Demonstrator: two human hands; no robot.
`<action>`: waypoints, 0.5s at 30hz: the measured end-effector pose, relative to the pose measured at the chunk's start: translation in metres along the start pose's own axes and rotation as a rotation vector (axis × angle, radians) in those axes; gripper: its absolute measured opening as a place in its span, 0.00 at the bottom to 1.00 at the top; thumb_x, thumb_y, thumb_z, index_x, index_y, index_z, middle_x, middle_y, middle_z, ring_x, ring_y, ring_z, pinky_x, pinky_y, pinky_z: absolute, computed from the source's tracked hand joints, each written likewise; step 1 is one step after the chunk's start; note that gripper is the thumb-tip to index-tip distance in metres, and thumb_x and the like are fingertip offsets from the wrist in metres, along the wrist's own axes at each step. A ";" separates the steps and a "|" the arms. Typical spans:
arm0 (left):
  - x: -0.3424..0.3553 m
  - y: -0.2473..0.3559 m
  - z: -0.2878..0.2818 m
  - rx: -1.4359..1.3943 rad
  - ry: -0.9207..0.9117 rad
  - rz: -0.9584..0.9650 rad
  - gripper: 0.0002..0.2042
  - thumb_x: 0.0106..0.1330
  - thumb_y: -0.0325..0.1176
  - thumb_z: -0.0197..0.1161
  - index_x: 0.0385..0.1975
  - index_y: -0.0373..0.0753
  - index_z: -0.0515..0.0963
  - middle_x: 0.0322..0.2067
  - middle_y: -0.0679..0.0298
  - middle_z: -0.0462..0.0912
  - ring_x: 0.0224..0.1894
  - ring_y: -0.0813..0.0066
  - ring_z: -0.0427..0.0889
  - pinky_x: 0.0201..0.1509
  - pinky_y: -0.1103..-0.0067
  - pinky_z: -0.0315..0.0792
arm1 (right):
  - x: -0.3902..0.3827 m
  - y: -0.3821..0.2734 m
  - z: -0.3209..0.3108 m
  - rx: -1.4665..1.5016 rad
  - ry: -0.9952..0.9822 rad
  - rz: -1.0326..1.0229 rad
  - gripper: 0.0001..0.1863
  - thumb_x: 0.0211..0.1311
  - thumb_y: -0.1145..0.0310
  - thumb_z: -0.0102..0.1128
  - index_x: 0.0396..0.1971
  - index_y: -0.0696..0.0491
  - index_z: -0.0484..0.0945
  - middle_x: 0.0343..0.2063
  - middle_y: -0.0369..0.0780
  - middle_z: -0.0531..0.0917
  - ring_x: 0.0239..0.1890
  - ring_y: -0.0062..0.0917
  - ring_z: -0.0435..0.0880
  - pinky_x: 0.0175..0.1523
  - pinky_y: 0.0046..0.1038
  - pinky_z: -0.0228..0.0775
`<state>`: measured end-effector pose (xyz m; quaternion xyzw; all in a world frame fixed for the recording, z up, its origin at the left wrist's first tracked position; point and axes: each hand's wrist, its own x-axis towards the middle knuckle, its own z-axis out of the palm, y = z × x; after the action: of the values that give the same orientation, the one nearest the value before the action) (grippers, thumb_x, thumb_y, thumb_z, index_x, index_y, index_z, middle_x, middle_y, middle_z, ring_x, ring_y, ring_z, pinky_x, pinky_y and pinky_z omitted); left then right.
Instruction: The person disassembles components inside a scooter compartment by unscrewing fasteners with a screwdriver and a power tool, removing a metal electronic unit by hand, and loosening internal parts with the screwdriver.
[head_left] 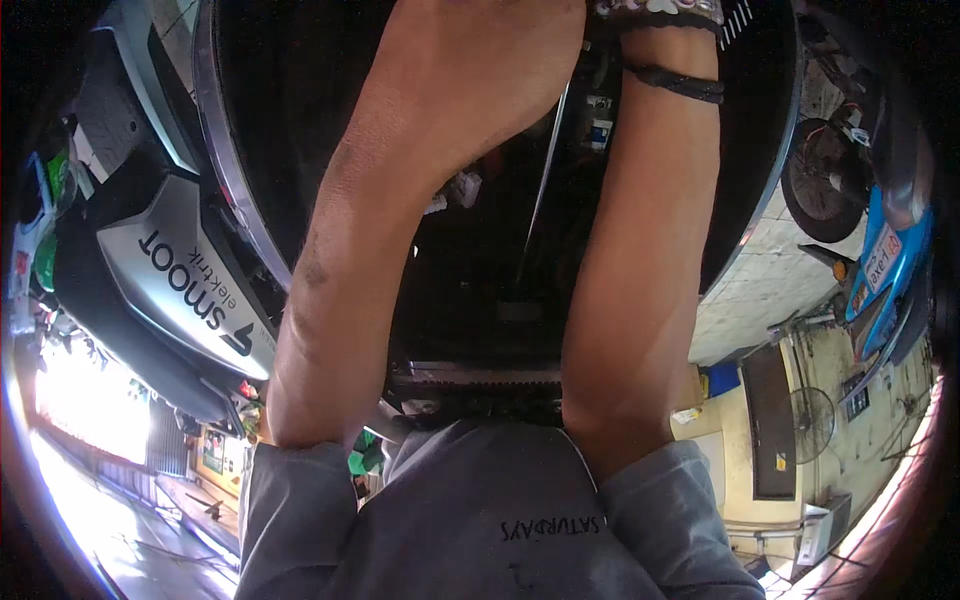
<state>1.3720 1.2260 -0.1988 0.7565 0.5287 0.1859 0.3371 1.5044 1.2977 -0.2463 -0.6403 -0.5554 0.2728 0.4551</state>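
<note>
Both my bare forearms reach up across the middle of the picture. At the upper edge my left hand (490, 35) shows only as the wrist and perhaps part of its back; its fingers are cut off. The right forearm (645, 200) wears a black band (680, 84) and a beaded bracelet (660, 14), and the right hand lies beyond the frame. Under the arms is a large dark thing with a pale curved rim (222, 140). Inside it are a thin light rod or cable (545, 175), small white pieces (465, 188) and a blue-and-white part (600, 134). What my hands touch is hidden.
A silver-and-black scooter (185, 260) stands close on my left. To the right are a wheel (822, 180) and a blue scooter (880, 270) on the tiled floor (750, 290). A fan (812, 425) is by the wall at the lower right.
</note>
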 end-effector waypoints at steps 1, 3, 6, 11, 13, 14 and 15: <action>0.000 -0.001 0.000 0.109 0.018 0.056 0.09 0.67 0.23 0.53 0.40 0.27 0.78 0.37 0.44 0.82 0.40 0.47 0.83 0.48 0.64 0.77 | 0.000 0.003 0.000 -0.008 0.019 -0.049 0.27 0.73 0.52 0.53 0.33 0.67 0.80 0.29 0.61 0.81 0.38 0.59 0.81 0.43 0.45 0.73; 0.006 0.018 -0.007 -0.211 0.007 -0.129 0.08 0.67 0.23 0.52 0.39 0.27 0.78 0.36 0.43 0.81 0.40 0.46 0.83 0.48 0.64 0.77 | 0.001 0.006 -0.001 -0.019 0.040 -0.097 0.27 0.73 0.52 0.53 0.33 0.67 0.80 0.29 0.61 0.81 0.37 0.59 0.81 0.43 0.45 0.73; 0.002 0.019 -0.010 -0.343 0.034 -0.133 0.08 0.68 0.23 0.51 0.39 0.28 0.78 0.36 0.43 0.81 0.40 0.45 0.82 0.48 0.63 0.77 | 0.004 0.003 -0.001 -0.016 0.050 -0.096 0.26 0.73 0.53 0.53 0.33 0.67 0.80 0.29 0.62 0.81 0.37 0.60 0.81 0.43 0.45 0.73; 0.002 0.001 0.001 -0.022 0.015 -0.027 0.09 0.67 0.23 0.50 0.39 0.27 0.77 0.36 0.42 0.81 0.40 0.46 0.82 0.48 0.63 0.77 | 0.001 -0.003 -0.002 0.001 -0.016 -0.019 0.25 0.73 0.54 0.53 0.34 0.66 0.80 0.30 0.61 0.81 0.38 0.59 0.81 0.44 0.45 0.72; 0.002 -0.002 0.007 -0.026 0.054 0.078 0.09 0.67 0.23 0.51 0.39 0.27 0.77 0.36 0.42 0.81 0.39 0.47 0.83 0.46 0.63 0.77 | 0.000 0.009 0.001 -0.025 0.015 -0.076 0.24 0.73 0.55 0.53 0.34 0.66 0.80 0.30 0.61 0.81 0.38 0.59 0.81 0.44 0.45 0.72; 0.003 0.002 0.004 -0.026 0.055 0.079 0.09 0.67 0.23 0.51 0.39 0.27 0.77 0.36 0.42 0.81 0.39 0.47 0.83 0.46 0.63 0.77 | -0.001 0.008 0.003 -0.045 0.044 -0.138 0.24 0.74 0.56 0.53 0.35 0.65 0.80 0.31 0.61 0.82 0.38 0.59 0.81 0.44 0.45 0.72; 0.004 0.007 -0.001 -0.058 -0.059 -0.079 0.08 0.67 0.22 0.51 0.38 0.27 0.77 0.36 0.43 0.81 0.39 0.47 0.83 0.45 0.63 0.77 | -0.004 0.007 0.002 -0.045 0.044 -0.138 0.24 0.74 0.56 0.53 0.35 0.65 0.80 0.31 0.61 0.82 0.38 0.59 0.81 0.44 0.45 0.72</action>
<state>1.3781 1.2286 -0.1935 0.7302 0.5423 0.1653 0.3814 1.5048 1.2952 -0.2544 -0.6165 -0.5940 0.2140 0.4704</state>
